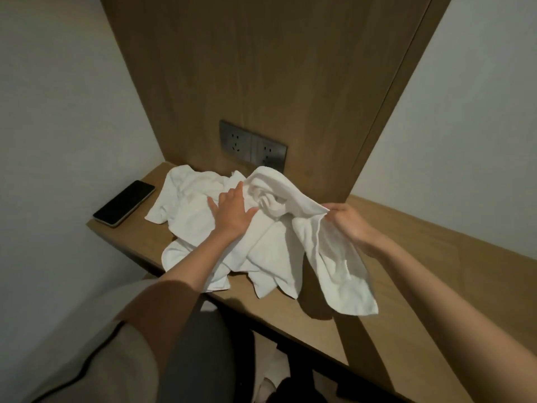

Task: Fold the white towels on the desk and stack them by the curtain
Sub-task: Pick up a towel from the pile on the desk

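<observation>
My left hand (232, 212) spread flat, pinning towel pile (186, 205) on desk (421, 257). Right hand (347, 221) pinches corner of lifted towel (334, 266). I'd peel it free slowly, then find second corner before folding.

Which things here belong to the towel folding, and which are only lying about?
For the job: towel pile, pressed by the left hand; lifted towel, pinched by the right hand; desk.
Lying about: phone; wall sockets.
</observation>
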`<state>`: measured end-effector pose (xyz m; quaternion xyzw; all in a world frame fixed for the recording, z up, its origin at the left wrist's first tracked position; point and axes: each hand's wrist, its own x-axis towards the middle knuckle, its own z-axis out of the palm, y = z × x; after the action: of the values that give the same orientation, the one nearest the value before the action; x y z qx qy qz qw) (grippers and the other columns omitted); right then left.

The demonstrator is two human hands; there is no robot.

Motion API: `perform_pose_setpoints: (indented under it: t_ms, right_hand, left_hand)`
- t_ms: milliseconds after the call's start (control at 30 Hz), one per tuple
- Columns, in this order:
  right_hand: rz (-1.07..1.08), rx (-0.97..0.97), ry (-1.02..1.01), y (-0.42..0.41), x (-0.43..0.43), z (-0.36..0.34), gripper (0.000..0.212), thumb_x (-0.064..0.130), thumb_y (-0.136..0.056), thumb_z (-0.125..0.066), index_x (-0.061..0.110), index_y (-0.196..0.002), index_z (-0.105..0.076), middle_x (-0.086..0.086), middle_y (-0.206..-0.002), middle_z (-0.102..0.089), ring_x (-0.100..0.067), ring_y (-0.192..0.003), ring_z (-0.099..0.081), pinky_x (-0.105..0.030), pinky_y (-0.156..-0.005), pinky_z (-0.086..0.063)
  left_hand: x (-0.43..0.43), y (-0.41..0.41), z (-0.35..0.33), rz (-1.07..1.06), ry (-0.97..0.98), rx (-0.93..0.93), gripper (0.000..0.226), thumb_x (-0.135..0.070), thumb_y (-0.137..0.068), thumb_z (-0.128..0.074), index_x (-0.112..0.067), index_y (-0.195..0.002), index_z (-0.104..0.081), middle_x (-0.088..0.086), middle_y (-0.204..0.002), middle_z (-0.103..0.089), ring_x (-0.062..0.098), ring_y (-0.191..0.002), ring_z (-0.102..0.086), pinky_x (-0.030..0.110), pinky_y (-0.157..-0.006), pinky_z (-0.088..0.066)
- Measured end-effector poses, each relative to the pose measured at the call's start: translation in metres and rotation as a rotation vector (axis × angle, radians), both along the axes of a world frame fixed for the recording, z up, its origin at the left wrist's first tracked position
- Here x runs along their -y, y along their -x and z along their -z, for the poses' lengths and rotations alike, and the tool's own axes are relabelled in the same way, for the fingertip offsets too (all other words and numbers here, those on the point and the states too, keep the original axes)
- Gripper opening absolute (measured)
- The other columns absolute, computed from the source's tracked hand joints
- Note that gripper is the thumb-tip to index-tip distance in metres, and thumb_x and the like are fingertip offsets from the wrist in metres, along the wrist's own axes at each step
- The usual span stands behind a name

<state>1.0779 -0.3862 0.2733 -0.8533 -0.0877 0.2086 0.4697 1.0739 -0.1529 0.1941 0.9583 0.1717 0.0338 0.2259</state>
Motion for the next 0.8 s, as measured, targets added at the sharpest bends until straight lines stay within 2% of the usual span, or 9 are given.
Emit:
perform_pose_setpoints:
  t_ms: [100, 200, 267, 367, 433, 533, 667, 733, 800]
  right_hand:
    - [0.042, 0.039, -0.018, 0.014, 0.011, -0.003, 0.050, -0.004, -0.090, -0.033, 0.034, -0.078, -0.063, 0.017, -0.078, -0.064, 0.002, -0.069, -0.059, -0.005, -0.055, -0.046]
    - [0.129, 0.086, -0.038, 0.030, 0.023, -0.007, 0.051, -0.005, -0.089, -0.033, 0.032, -0.066, -0.060, 0.019, -0.058, -0.061, 0.001, -0.056, -0.057, -0.006, -0.047, -0.041]
    - [0.190, 0.130, -0.041, 0.045, 0.029, -0.010, 0.051, -0.006, -0.089, -0.034, 0.026, -0.057, -0.055, 0.013, -0.051, -0.056, -0.005, -0.051, -0.051, -0.009, -0.043, -0.037]
    - [0.285, 0.261, 0.043, 0.068, 0.035, -0.012, 0.043, 0.000, -0.094, -0.033, 0.009, -0.062, -0.060, -0.003, -0.065, -0.057, -0.017, -0.062, -0.051, -0.023, -0.054, -0.040]
    - [0.337, 0.382, 0.151, 0.082, 0.040, -0.013, 0.034, 0.002, -0.093, -0.035, -0.004, -0.069, -0.058, -0.014, -0.072, -0.057, -0.029, -0.071, -0.050, -0.035, -0.062, -0.034]
    - [0.376, 0.504, 0.175, 0.107, 0.046, -0.018, 0.031, -0.003, -0.087, -0.037, 0.007, -0.059, -0.044, -0.007, -0.059, -0.046, -0.023, -0.062, -0.041, -0.036, -0.058, -0.025]
    - [0.443, 0.620, 0.043, 0.146, 0.062, -0.029, 0.029, -0.007, -0.084, -0.037, 0.010, -0.063, -0.048, 0.002, -0.064, -0.049, -0.005, -0.060, -0.043, -0.014, -0.054, -0.030]
    - [0.501, 0.652, 0.005, 0.164, 0.075, -0.035, 0.028, -0.005, -0.085, -0.037, 0.009, -0.065, -0.051, 0.004, -0.066, -0.051, 0.000, -0.061, -0.046, -0.010, -0.053, -0.031]
    - [0.553, 0.665, -0.035, 0.176, 0.088, -0.041, 0.031, -0.003, -0.086, -0.036, 0.012, -0.064, -0.051, 0.005, -0.065, -0.052, 0.004, -0.060, -0.046, -0.009, -0.053, -0.031]
  left_hand:
    - [0.003, -0.002, -0.009, -0.052, 0.034, 0.087, 0.042, -0.031, -0.097, -0.051, -0.017, -0.136, -0.044, 0.008, -0.125, -0.059, 0.029, -0.123, -0.043, 0.046, -0.109, -0.023]
    - [0.008, 0.003, -0.023, -0.072, 0.041, 0.159, 0.024, -0.022, -0.100, -0.042, -0.015, -0.118, -0.058, 0.009, -0.115, -0.063, 0.027, -0.113, -0.049, 0.039, -0.095, -0.029]
    - [0.010, 0.012, -0.032, -0.055, 0.098, 0.201, 0.025, -0.021, -0.099, -0.047, -0.014, -0.122, -0.054, 0.011, -0.117, -0.061, 0.028, -0.115, -0.047, 0.040, -0.096, -0.031]
    - [0.011, 0.033, -0.041, 0.044, 0.145, 0.165, 0.045, -0.027, -0.096, -0.054, -0.014, -0.137, -0.041, 0.013, -0.132, -0.050, 0.031, -0.122, -0.042, 0.046, -0.102, -0.037]
    - [0.013, 0.048, -0.043, 0.119, 0.127, 0.159, 0.053, -0.030, -0.096, -0.054, -0.016, -0.144, -0.035, 0.011, -0.142, -0.041, 0.031, -0.128, -0.037, 0.047, -0.105, -0.036]
    - [0.027, 0.071, -0.046, 0.252, 0.140, 0.201, 0.064, -0.031, -0.094, -0.058, -0.021, -0.149, -0.027, 0.008, -0.150, -0.031, 0.029, -0.136, -0.030, 0.044, -0.107, -0.032]
    - [0.059, 0.090, -0.048, 0.432, 0.045, 0.206, 0.074, -0.031, -0.089, -0.065, -0.031, -0.150, -0.023, 0.003, -0.157, -0.020, 0.026, -0.143, -0.017, 0.050, -0.114, -0.022]
    - [0.074, 0.095, -0.047, 0.493, -0.019, 0.173, 0.065, -0.030, -0.089, -0.064, -0.032, -0.146, -0.032, 0.002, -0.156, -0.022, 0.025, -0.144, -0.015, 0.054, -0.115, -0.012]
    - [0.083, 0.099, -0.043, 0.534, -0.057, 0.125, 0.051, -0.030, -0.090, -0.062, -0.029, -0.138, -0.044, 0.000, -0.151, -0.033, 0.023, -0.142, -0.022, 0.055, -0.114, -0.006]
